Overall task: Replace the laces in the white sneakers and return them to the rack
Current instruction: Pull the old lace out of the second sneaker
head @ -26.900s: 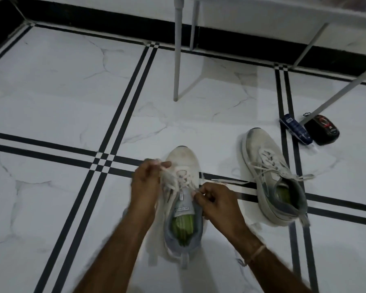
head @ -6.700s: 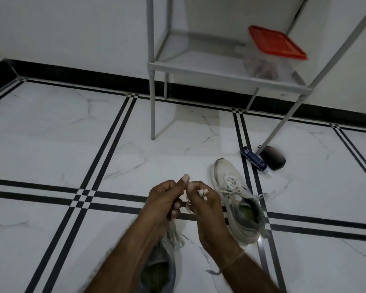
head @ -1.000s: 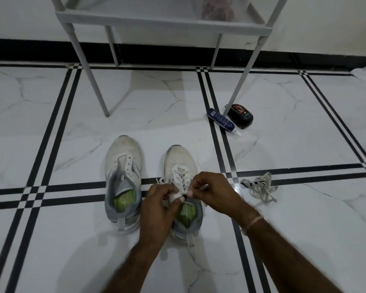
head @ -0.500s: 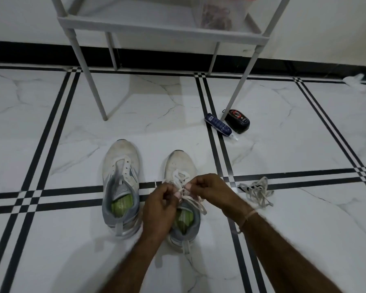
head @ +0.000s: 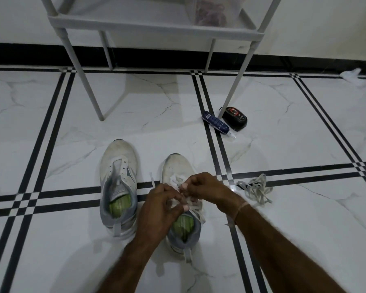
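— Lace (head: pixel 199 212) in hand, is it?

— Yes, in both. The left hand (head: pixel 156 208) has its fingers curled, with the thumb pressing the lace near the tongue. The right hand (head: pixel 205 187) has its fingers bent in tight, pinching the same lace a little farther up, by the eyelets. The two hands touch.

— Over which shoe?

— The right sneaker (head: pixel 178 166). It stands on the floor (head: pixel 51 250) with its toe far, its heel near and a green insole showing. Lace crosses its far eyelets, and one end sticks out on its left side.

— And its partner?

— The left sneaker (head: pixel 118 161) stands just beside it, parallel and set a bit farther off. The two are not touching. It is unlaced, and its tongue lies open over a green insole.

— Anything else on the floor?

— A loose lace (head: pixel 255 190) lies in a tangle just right of the right hand, partly on a black stripe. Farther off, a blue tube (head: pixel 215 122) and a black case (head: pixel 235 118) lie side by side at the foot of a rack leg. A white scrap (head: pixel 351 74) lies far right, by the wall.

— And the rack (head: pixel 156 28)?

— It is far, against the wall, with its legs on the floor. Its low shelf carries a clear tub (head: pixel 209 11) with something reddish inside. I cannot tell what that is.

— Anything on the arms?

— A thin band (head: pixel 241 208) circles the right wrist.
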A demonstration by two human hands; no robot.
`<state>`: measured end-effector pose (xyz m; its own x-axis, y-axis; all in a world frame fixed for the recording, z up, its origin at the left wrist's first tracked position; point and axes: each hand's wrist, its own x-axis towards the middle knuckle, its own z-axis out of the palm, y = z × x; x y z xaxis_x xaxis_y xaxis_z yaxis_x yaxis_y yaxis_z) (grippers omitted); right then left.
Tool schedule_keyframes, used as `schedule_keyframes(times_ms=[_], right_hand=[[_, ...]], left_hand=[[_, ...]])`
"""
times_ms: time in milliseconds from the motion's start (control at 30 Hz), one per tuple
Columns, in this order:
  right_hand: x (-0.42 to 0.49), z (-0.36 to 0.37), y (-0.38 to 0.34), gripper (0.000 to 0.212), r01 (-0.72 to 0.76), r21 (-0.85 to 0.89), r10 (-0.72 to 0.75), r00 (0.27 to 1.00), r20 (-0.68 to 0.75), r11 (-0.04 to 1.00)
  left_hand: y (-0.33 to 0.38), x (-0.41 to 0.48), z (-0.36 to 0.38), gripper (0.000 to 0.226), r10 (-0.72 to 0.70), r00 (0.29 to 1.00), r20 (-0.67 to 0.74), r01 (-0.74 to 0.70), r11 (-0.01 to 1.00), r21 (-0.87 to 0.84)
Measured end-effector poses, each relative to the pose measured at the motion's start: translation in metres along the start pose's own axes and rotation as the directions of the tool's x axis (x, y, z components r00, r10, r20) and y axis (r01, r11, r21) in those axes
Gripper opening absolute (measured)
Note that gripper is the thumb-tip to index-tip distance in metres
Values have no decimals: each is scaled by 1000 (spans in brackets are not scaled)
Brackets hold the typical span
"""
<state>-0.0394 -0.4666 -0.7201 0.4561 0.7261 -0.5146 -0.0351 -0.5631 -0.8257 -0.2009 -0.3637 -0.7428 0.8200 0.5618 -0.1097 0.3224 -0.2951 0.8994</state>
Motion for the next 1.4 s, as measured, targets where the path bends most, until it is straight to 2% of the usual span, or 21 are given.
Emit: schedule_keyframes(times_ms=[67,167,200,267,333,400,500,600,667,733,800,833,933,967,1033,1100,1200,1267,1333,1400], right_hand=[[-6,-7,1,22,63,-31,-61,996,62,997],[-17,-11,7,18,166,-131,-143,975,167,977],[-17,-9,11,20,209,-201,-180,972,154,957],[-16,-4,21,25,296,-319,-276,955,106,900],[-14,0,26,19,379,-357,-377,923,79,854],[-15,1,26,13,387,-365,-397,916,49,847],[-18,2,21,11,367,-389,-386,922,31,845],[-21,0,10,30,339,-415,-368,930,11,844],[-25,-1,-1,39,303,-378,-332,943,-13,875],[-29,-3,-12,55,225,-165,-239,969,-71,960],[-30,-9,-18,62,97,40,-93,991,-97,994],[-29,-11,-17,56,42,26,-40,996,-82,999],[-26,-9,-6,23,-37,-259,37,999,-4,965],[-25,-6,-2,17,-49,-259,52,999,4,965],[-26,-1,2,19,-80,-98,79,997,-18,992],[-28,1,-3,20,-94,73,98,994,-53,993],[-26,-1,-4,23,-88,160,100,992,-71,983],[-24,-1,-8,24,-63,148,82,988,-128,987],[-25,-4,-13,24,-26,80,40,983,-177,996],[-25,-6,-20,28,18,145,4,988,-153,989]], left_hand=[[0,0,0,11,16,1000,-14,-16,1000,-23],[-5,-2,2,8,3,997,-73,-10,996,-90],[-8,-1,3,5,-24,996,-91,13,993,-116],[-14,0,3,13,-71,993,-97,58,989,-135],[-18,-1,1,14,-74,996,-53,64,984,-169],[-15,-4,-2,9,-40,999,14,42,979,-200],[-13,-7,-1,20,31,999,23,-30,997,-64],[-10,-6,4,18,111,993,-28,-110,993,46],[-5,-7,7,12,101,994,-45,-99,994,33],[0,-8,9,5,21,996,-88,-29,996,-90],[2,-8,9,9,-123,986,-112,95,968,-232],[2,-7,9,10,-187,978,-97,150,941,-304],[7,-6,5,16,-302,953,4,272,851,-449],[9,-5,4,15,-278,960,30,263,860,-437],[12,-4,3,3,-188,979,77,203,902,-381],[12,-5,4,18,-133,983,123,170,915,-365],[8,-6,5,41,-108,980,165,161,922,-352],[7,-7,6,33,-117,980,163,164,935,-314],[7,-7,9,14,-95,989,115,124,953,-277],[8,-7,10,4,-77,995,70,93,959,-268]])
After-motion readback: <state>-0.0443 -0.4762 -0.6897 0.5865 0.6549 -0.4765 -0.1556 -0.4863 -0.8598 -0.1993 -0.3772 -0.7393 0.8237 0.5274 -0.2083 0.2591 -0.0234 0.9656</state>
